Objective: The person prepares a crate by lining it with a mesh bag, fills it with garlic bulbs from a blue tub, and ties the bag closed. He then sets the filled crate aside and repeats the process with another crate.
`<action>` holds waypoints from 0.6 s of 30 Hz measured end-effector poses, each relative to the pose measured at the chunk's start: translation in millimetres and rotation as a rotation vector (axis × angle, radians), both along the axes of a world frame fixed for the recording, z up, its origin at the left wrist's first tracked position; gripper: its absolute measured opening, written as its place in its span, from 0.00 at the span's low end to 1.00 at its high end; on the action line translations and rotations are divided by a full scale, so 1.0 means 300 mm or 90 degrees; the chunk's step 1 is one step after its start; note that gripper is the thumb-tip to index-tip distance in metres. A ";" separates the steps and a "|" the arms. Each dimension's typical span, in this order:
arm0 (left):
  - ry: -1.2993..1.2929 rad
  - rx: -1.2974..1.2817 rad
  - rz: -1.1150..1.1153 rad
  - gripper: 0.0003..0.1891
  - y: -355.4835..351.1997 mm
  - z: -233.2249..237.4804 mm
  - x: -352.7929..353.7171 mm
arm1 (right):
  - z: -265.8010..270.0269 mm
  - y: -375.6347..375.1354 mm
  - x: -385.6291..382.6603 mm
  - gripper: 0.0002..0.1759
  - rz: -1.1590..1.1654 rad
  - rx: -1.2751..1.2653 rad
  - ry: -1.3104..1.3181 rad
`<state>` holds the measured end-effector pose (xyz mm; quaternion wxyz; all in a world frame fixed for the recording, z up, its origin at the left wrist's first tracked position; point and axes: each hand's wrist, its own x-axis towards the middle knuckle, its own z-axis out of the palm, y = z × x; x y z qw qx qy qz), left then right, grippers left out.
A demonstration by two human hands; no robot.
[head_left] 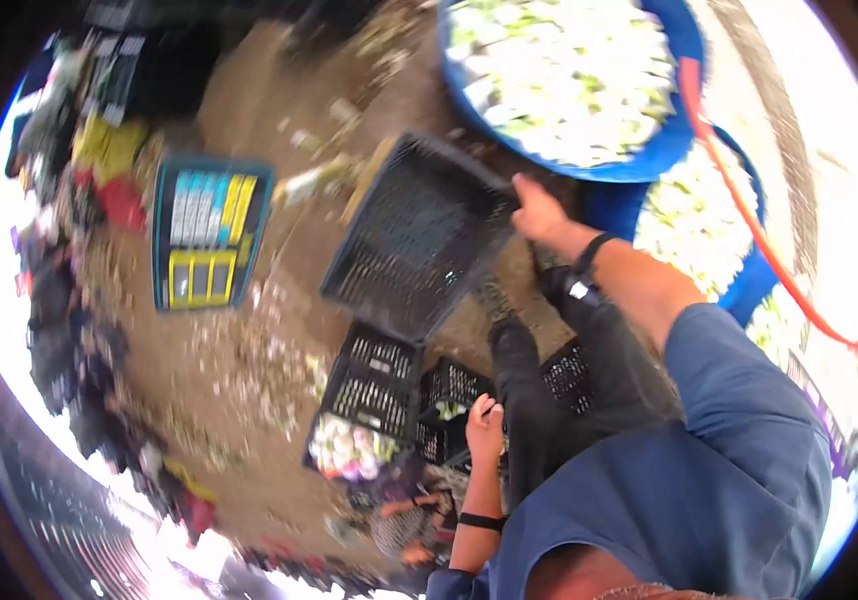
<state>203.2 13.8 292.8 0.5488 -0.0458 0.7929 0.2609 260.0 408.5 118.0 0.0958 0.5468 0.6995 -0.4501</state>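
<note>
A black plastic crate [419, 235] with slotted walls hangs tilted over the ground, and only its bare inside shows. My right hand [541, 210] grips its rim at the near right corner, with a dark band on the wrist. My left hand [486, 425] hangs low beside my leg, its fingers loosely bent and apart, with nothing visible in them. Close to that hand are more black crates [454, 385] with some green leaves inside. Just left of them, a black crate [374, 375] stands by a load of white and purplish vegetables [349, 447].
A large blue tub [559, 172] full of cut white-green vegetables stands ahead right, with a second blue tub [744, 300] behind it. An orange hose [749, 215] crosses them. A teal crate [164, 240] lies left. Scraps litter the ground; another person [409, 525] is low down.
</note>
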 end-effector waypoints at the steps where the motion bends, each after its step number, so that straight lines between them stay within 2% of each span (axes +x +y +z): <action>1: -0.018 0.067 0.011 0.24 -0.017 -0.022 -0.017 | 0.048 -0.045 0.053 0.39 -0.024 0.052 0.010; 2: -0.034 0.076 -0.015 0.23 0.037 -0.005 -0.051 | 0.074 -0.094 0.120 0.33 -0.008 0.126 0.034; 3: -0.061 0.090 -0.006 0.23 0.097 0.017 -0.080 | 0.263 -0.068 0.178 0.25 -0.041 -0.001 0.145; 4: -0.091 0.104 0.002 0.22 0.167 0.036 -0.103 | 0.132 -0.173 0.294 0.16 0.003 0.068 0.142; 6: -0.104 0.143 -0.080 0.22 0.264 0.026 -0.163 | 0.391 -0.247 0.491 0.09 -0.136 -0.026 0.181; 7: -0.111 0.156 -0.112 0.23 0.325 0.055 -0.186 | 0.497 -0.287 0.612 0.12 -0.160 -0.087 0.135; 8: -0.111 0.145 -0.122 0.23 0.397 0.100 -0.200 | 0.656 -0.326 0.719 0.15 -0.251 -0.127 0.082; 10: -0.088 0.151 -0.199 0.22 0.499 0.170 -0.230 | 0.679 -0.500 1.020 0.17 -0.216 -0.017 0.027; 11: -0.091 0.145 -0.230 0.21 0.550 0.193 -0.235 | 0.795 -0.551 1.130 0.16 -0.261 -0.010 -0.002; 12: -0.089 0.137 -0.258 0.21 0.579 0.218 -0.246 | 0.944 -0.603 1.203 0.12 -0.426 -0.057 -0.019; 13: -0.091 0.138 -0.290 0.21 0.590 0.231 -0.256 | 1.008 -0.696 1.280 0.11 -0.515 0.044 0.028; 14: -0.086 0.137 -0.321 0.21 0.604 0.240 -0.259 | 1.050 -0.767 1.393 0.14 -0.486 -0.028 -0.066; 16: -0.115 0.132 -0.334 0.21 0.602 0.229 -0.280 | 1.119 -0.950 1.489 0.05 -0.822 -0.026 0.051; 17: -0.127 0.120 -0.335 0.21 0.606 0.257 -0.266 | 1.171 -1.021 1.511 0.06 -0.839 0.038 0.013; 18: -0.135 0.104 -0.332 0.21 0.603 0.294 -0.256 | 1.184 -1.100 1.552 0.06 -0.832 0.032 0.056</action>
